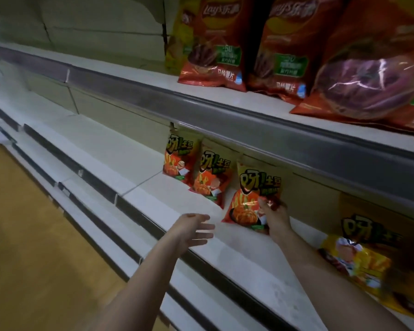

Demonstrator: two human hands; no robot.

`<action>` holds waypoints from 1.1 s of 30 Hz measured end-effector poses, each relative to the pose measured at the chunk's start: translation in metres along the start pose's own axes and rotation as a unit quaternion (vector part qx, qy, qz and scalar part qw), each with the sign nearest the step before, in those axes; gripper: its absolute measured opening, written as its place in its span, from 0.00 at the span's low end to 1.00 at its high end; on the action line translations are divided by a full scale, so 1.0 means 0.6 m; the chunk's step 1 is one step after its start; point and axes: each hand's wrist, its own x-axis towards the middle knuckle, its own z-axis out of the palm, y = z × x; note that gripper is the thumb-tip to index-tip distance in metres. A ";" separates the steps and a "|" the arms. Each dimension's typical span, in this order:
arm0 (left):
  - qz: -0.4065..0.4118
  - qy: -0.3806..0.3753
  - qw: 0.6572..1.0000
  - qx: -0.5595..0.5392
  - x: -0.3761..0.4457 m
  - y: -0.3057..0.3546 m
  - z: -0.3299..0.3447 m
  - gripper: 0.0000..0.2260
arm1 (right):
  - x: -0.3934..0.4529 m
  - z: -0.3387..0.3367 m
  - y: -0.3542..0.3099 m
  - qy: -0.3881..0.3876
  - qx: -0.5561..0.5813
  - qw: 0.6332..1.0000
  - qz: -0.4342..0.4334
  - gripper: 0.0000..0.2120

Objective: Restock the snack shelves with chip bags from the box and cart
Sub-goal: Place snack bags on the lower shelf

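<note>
A long white metal shelf (153, 187) with a grey front rail runs from eleven o'clock down to five o'clock. Above it, at one o'clock, a second white shelf (249, 99) carries large red glossy chip bags (215, 44) standing upright. On the lower shelf, two small orange-red chip bags (196, 170) stand side by side at centre. Just beside them, toward four o'clock, a third small orange-red chip bag (251, 199) stands on the shelf, pinched at its right edge by the right hand (276, 219). At four o'clock lie yellow chip bags (359, 256). The left hand (196, 229) hovers with its grip spread, fingers straight, holding nothing, near the pinched bag's left.
</note>
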 end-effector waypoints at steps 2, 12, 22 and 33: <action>0.001 -0.020 1.000 0.016 0.021 0.016 -0.011 0.12 | 0.009 0.025 -0.006 0.043 0.005 0.999 0.002 0.23; -0.006 -0.085 0.994 0.063 0.078 0.050 -0.092 0.12 | 0.149 -0.004 0.120 0.124 -0.146 0.980 0.044 0.57; 0.089 -0.182 0.970 0.134 0.065 0.073 0.010 0.08 | -0.094 0.040 0.004 0.249 -0.072 0.966 -0.001 0.07; 0.120 -0.515 0.824 0.202 -0.175 -0.017 0.376 0.08 | -0.421 -0.257 -0.048 0.316 0.066 0.944 -0.066 0.07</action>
